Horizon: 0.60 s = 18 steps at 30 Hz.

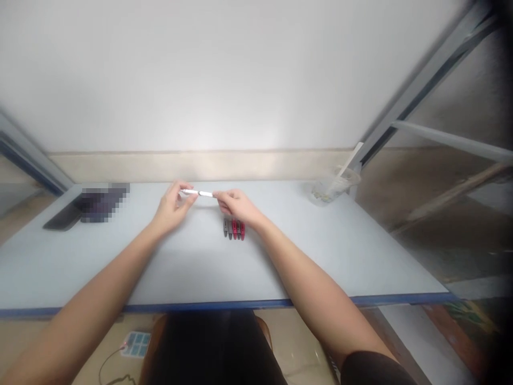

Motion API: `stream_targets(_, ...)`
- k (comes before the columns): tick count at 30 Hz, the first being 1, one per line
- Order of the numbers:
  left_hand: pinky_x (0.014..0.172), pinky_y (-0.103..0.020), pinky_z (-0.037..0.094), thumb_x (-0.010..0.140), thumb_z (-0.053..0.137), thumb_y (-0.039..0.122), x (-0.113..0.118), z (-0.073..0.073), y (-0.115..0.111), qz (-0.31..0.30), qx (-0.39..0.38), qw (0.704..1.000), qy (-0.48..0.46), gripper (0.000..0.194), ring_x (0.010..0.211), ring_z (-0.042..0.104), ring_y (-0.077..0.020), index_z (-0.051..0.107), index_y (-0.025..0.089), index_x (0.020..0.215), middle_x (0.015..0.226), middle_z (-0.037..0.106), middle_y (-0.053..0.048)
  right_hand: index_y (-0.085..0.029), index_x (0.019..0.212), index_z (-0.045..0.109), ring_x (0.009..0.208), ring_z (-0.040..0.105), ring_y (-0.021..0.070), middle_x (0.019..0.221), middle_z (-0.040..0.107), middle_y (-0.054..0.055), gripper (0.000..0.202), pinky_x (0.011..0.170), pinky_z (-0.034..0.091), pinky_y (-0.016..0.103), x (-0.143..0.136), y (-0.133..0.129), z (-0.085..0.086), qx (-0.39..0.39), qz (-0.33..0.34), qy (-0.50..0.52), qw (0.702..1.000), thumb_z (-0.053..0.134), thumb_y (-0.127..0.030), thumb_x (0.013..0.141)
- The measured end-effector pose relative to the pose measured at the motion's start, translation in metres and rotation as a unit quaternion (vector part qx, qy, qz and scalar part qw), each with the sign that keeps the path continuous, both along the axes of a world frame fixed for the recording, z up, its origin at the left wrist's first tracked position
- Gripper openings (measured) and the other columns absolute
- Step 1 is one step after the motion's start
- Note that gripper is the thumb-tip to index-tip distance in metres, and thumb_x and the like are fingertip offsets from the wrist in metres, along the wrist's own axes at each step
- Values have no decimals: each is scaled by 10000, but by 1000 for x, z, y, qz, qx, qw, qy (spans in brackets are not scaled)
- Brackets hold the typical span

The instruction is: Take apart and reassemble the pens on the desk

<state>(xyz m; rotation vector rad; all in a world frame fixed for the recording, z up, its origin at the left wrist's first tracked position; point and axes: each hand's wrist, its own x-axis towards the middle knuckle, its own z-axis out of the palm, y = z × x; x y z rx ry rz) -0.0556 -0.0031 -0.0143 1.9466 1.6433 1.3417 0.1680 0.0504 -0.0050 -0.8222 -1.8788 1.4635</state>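
Above the table, a slim white pen [206, 194] with a dark spot near its middle lies level between my two hands. My left hand [171, 207] pinches its left end between thumb and fingers. The right end is gripped by the fingertips of my right hand [237, 205]. Just below my right hand, several grey and red pens [234, 230] lie side by side on the table, their upper parts hidden by that hand.
The pale table [180, 278] has a blue front edge and meets a wall behind. A dark phone [62, 216] lies at the left, beside a blurred-out dark object [100, 206]. At the right back stands a clear plastic cup [324, 190] with a white stick. Metal frames flank both sides.
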Motion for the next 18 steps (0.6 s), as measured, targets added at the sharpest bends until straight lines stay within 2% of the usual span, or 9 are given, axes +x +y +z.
stream_targets(3,938,-393,466,1016,550,464,-5,4,-3,-41,46,990,125,260,944,616,-241,647,223,1002,1010,719,-78,-254,626,303,483,193,105,519,284,-58,581,489,201,286,7,5,3,-77,60,28,995,586,-582,1013)
stream_targets(5,936,-409,436,1033,515,457,-7,5,-3,-64,46,982,170,280,872,601,-239,665,224,990,930,726,-68,-258,608,315,456,197,101,489,269,-65,607,479,214,283,13,6,6,-79,80,5,994,567,-625,1021)
stream_targets(7,907,-411,419,1049,462,448,-7,4,-3,-92,27,975,201,321,815,588,-236,673,224,957,869,721,-62,-255,590,334,448,232,100,479,288,-61,643,485,243,284,22,3,9,-32,92,-49,994,567,-678,1015)
stream_targets(9,884,-407,417,1062,391,430,-5,1,-2,-132,-3,967,220,385,780,582,-231,662,223,884,813,698,-58,-240,593,397,469,304,107,500,371,-40,644,504,274,287,34,-1,10,48,102,-108,988,604,-697,995)
stream_targets(12,886,-396,436,1075,329,426,1,-4,-3,-182,-64,956,219,452,775,595,-224,655,224,836,809,704,-53,-212,692,554,538,418,129,612,543,-1,517,542,321,290,50,-5,7,144,99,-134,976,664,-617,994)
stream_targets(15,917,-394,449,1074,343,458,7,-4,-5,-170,-95,959,208,458,841,623,-236,681,231,865,884,750,-52,-204,826,655,610,529,159,726,659,32,384,596,387,301,57,-6,4,161,58,-120,978,660,-535,1019)
stream_targets(18,910,-402,449,1062,352,474,9,-1,-7,-139,-93,963,213,458,832,614,-244,687,235,860,895,761,-52,-201,798,636,618,556,163,727,674,40,378,628,417,310,56,-4,0,158,27,-120,980,598,-470,1060)
